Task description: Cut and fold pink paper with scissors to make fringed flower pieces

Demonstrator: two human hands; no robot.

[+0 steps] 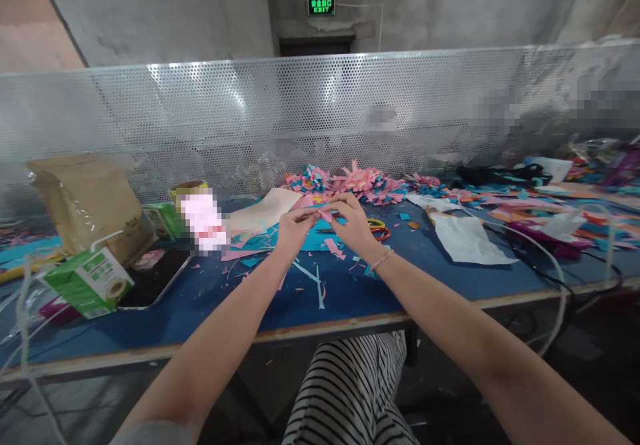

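Both my hands meet over the middle of the table, pinching a small piece of pink paper (325, 214) between them. The fingers of my left hand (299, 227) close on its left side. From the right, my right hand (351, 224) grips it with bent fingers. Beneath the hands lies blue paper (313, 240), with pink and blue scraps around it. Scissors (377, 228) with red and yellow handles rest just right of my right hand. Pink and blue fringed paper flowers (356, 180) are heaped behind the hands.
A green drink carton (90, 282), a dark tablet (155, 278), a brown paper bag (90, 198) and a lit phone (204, 220) stand or lie at left. White paper (467, 238) and cables (555, 265) are at right. A perforated metal screen (225, 125) runs along the back.
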